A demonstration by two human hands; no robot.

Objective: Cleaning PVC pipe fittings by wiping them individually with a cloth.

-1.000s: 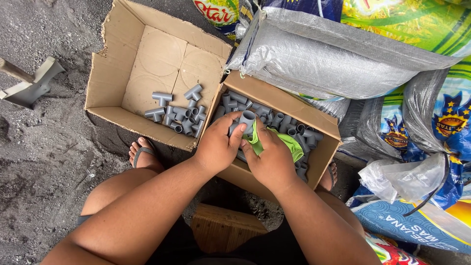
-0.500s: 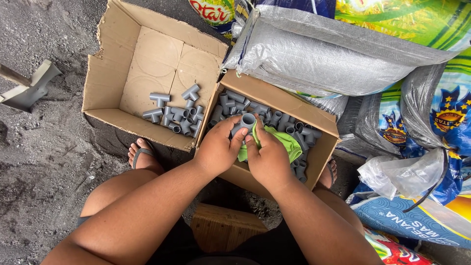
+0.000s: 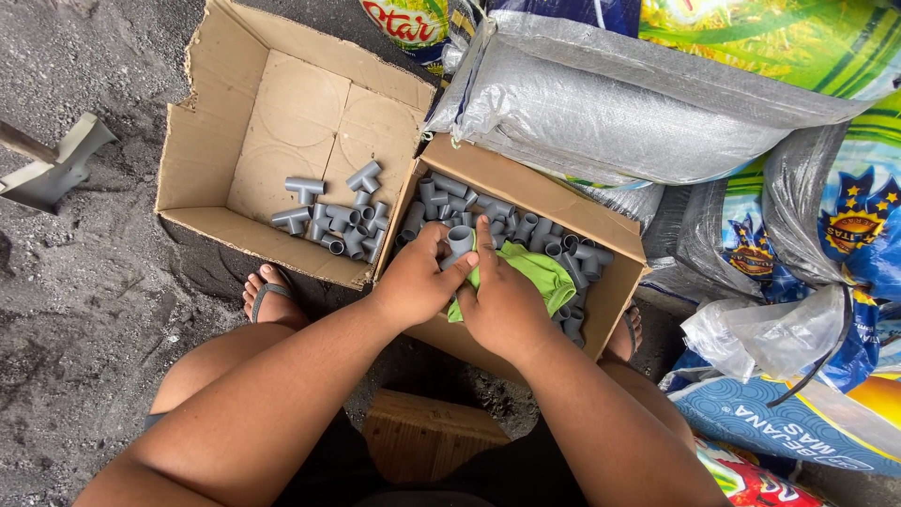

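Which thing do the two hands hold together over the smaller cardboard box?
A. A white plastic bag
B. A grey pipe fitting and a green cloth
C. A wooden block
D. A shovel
B: the left hand and right hand close around a grey pipe fitting with a green cloth against it, above the smaller cardboard box full of similar fittings.
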